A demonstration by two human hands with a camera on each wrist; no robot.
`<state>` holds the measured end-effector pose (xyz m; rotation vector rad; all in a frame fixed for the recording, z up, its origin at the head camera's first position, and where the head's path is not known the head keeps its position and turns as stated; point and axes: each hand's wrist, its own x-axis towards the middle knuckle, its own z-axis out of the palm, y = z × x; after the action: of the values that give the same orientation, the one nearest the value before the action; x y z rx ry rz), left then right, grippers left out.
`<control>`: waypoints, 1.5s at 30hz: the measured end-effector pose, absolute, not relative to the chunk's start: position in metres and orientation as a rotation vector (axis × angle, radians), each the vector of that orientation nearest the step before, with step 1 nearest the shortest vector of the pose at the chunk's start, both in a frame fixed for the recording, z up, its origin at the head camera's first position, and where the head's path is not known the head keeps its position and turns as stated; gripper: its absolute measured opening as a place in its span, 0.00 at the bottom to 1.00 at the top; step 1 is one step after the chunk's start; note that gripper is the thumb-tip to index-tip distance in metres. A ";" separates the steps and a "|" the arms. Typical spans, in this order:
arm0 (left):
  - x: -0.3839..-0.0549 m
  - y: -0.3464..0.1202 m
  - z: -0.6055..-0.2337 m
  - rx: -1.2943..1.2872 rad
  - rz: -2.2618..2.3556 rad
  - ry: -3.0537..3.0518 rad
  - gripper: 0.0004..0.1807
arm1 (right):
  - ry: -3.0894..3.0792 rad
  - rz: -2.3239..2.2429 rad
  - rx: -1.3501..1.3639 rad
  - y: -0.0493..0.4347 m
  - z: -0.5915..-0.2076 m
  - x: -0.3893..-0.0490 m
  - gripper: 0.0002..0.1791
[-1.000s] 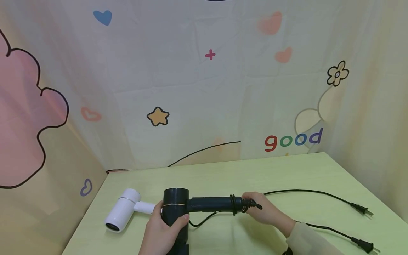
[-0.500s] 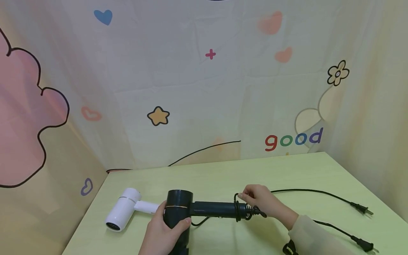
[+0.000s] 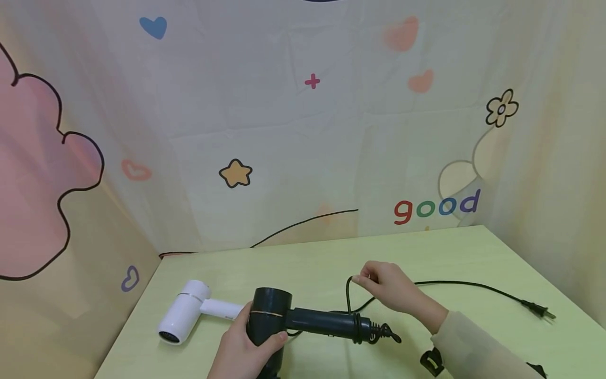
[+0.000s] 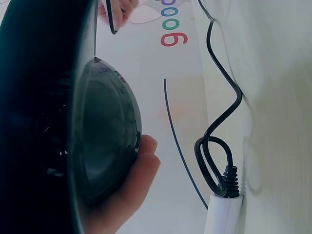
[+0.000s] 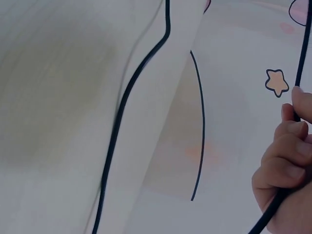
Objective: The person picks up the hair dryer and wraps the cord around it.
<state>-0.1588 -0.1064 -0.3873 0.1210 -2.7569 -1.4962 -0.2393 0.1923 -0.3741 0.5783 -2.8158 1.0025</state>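
My left hand [image 3: 246, 345] grips a black hair dryer [image 3: 271, 305] around its barrel, its handle pointing right and tilting slightly down. A turn of black cord [image 3: 349, 295] wraps near the handle's end. My right hand [image 3: 388, 284] pinches that cord above the handle and draws a loop upward. In the right wrist view the fingers [image 5: 292, 151] curl round the cord. The dryer's dark barrel [image 4: 39, 117] fills the left side of the left wrist view. Beside it on the table lies a white hair dryer [image 3: 182, 313], its handle partly behind my left hand.
The white dryer's black cord [image 3: 454, 282] runs across the light green table [image 3: 326, 263] to a two-pin plug [image 3: 537, 309] at the right. A bunched black cord [image 3: 432, 362] is by the right sleeve [image 3: 473, 342]. A printed curtain [image 3: 284, 131] stands behind the table.
My right hand has risen from the handle's end, pulling a cord loop up and away. The black hair dryer has shifted slightly right and down, its handle end dipping.
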 end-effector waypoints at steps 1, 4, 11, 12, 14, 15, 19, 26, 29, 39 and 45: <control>-0.159 -0.106 -0.387 0.114 -1.489 -2.757 0.53 | -2.815 0.994 0.572 0.193 -0.372 -0.239 0.13; -0.158 -0.106 -0.388 0.096 -1.487 -2.756 0.52 | -2.796 0.968 0.582 0.193 -0.364 -0.236 0.13; -0.160 -0.107 -0.392 0.088 -1.485 -2.774 0.52 | -2.739 0.924 0.638 0.193 -0.350 -0.229 0.12; -0.161 -0.107 -0.392 0.092 -1.478 -2.778 0.52 | -2.733 0.917 0.642 0.193 -0.349 -0.228 0.12; -0.161 -0.107 -0.392 0.098 -1.468 -2.787 0.53 | -2.722 0.907 0.646 0.193 -0.346 -0.226 0.12; -0.161 -0.106 -0.392 0.101 -1.456 -2.792 0.53 | -2.717 0.903 0.650 0.193 -0.345 -0.225 0.12; -0.162 -0.106 -0.392 0.110 -1.413 -2.801 0.53 | -2.700 0.893 0.672 0.191 -0.340 -0.221 0.11; -0.165 -0.107 -0.395 0.152 -1.343 -2.827 0.54 | -2.688 0.883 0.688 0.188 -0.334 -0.215 0.10; -0.167 -0.107 -0.397 0.156 -1.341 -2.829 0.54 | -2.688 0.885 0.686 0.187 -0.332 -0.212 0.10; -0.170 -0.104 -0.404 0.141 -1.330 -2.788 0.52 | -2.649 0.904 0.736 0.184 -0.327 -0.200 0.10; -0.169 -0.101 -0.402 0.150 -1.284 -2.761 0.51 | -2.655 0.909 0.762 0.182 -0.324 -0.194 0.09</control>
<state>-0.1691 -0.1010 -0.4023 0.1499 -2.7615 -1.2844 -0.1942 0.1815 -0.3241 0.7624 -2.6552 0.9090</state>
